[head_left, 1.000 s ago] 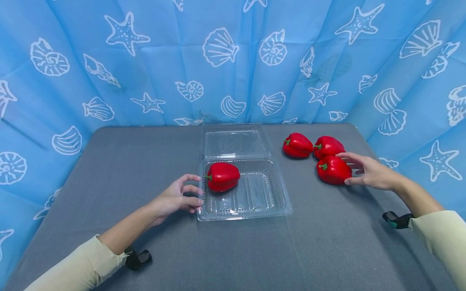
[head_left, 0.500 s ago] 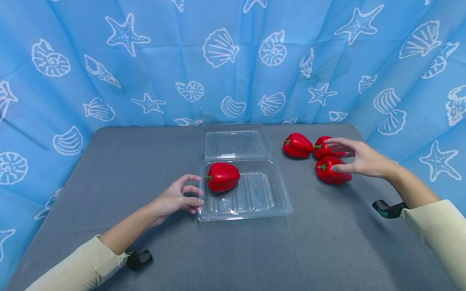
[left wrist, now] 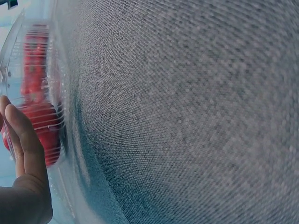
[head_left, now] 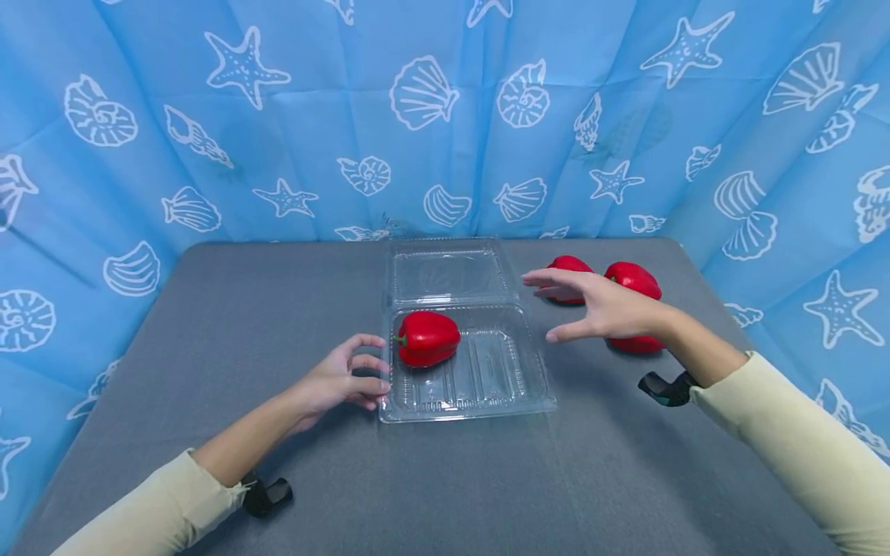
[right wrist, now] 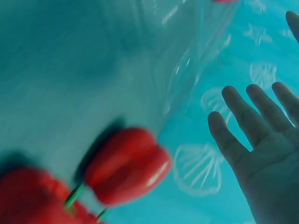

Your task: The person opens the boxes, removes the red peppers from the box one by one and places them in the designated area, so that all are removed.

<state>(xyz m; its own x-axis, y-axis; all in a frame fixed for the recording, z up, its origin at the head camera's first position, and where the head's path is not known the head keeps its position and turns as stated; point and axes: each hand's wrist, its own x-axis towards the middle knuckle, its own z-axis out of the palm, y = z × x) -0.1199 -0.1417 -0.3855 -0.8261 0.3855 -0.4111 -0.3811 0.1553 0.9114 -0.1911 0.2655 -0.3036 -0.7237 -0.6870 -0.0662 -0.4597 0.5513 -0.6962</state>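
A clear plastic clamshell box point(head_left: 487, 374) lies with its lid point(head_left: 445, 274) folded back on the grey table. One red bell pepper point(head_left: 427, 340) sits on its side in the box's left part. My left hand point(head_left: 341, 378) touches the box's left rim with relaxed fingers, which lie against the see-through wall in the left wrist view. My right hand point(head_left: 605, 305), fingers spread and holding nothing, hovers between the box and three more bell peppers. It partly covers the back left pepper point(head_left: 570, 263) and the front pepper point(head_left: 636, 345); the right one point(head_left: 634, 278) shows beside it.
The grey tabletop point(head_left: 278, 309) extends around the box. A blue curtain point(head_left: 292, 139) with white shells and starfish hangs behind the table and at both sides. A black wrist strap point(head_left: 667, 388) shows beneath the right forearm.
My right hand has left the front pepper on the right and moved left toward the box, without a pepper in it. My left hand has stayed at the box's rim.
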